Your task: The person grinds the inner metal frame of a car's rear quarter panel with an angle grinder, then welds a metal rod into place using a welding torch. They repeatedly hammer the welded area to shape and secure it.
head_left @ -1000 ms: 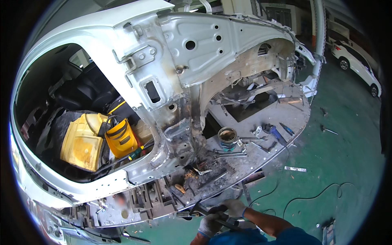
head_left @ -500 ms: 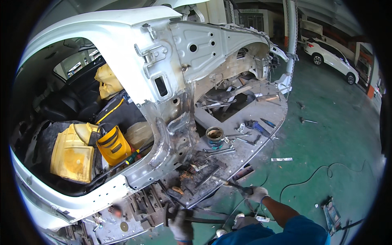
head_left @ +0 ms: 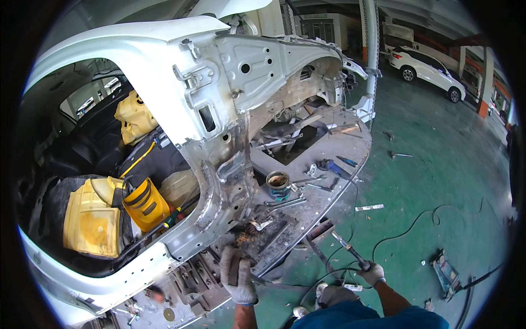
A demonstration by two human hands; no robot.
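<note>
My left hand (head_left: 239,282), in a pale knit glove, is closed round a small dark flat block (head_left: 234,272) at the workbench's near edge. To the right, my gloved right hand (head_left: 373,273) grips a long slim tool by its dark handle; the tool's pale metal end (head_left: 341,240) points up and left, over the green floor. The tool's exact kind is unclear. Behind my left hand stands the stripped white car body (head_left: 205,192), with bare and welded metal at its lower pillar. Dark metal pieces (head_left: 189,288) lie on the bench beside the left hand.
The bench plate (head_left: 329,142) holds an open can (head_left: 278,183), a blue power tool (head_left: 334,167) and several wrenches (head_left: 287,203). A yellow pouch (head_left: 147,205) lies in the door opening. Cables (head_left: 402,236) cross the floor near a jack (head_left: 446,274). A white car (head_left: 430,71) stands beyond.
My left hand has risen from the bench's near edge, and the dark block now shows in it. My right hand has moved right and down, swinging the tool off the bench edge. The view has shifted.
</note>
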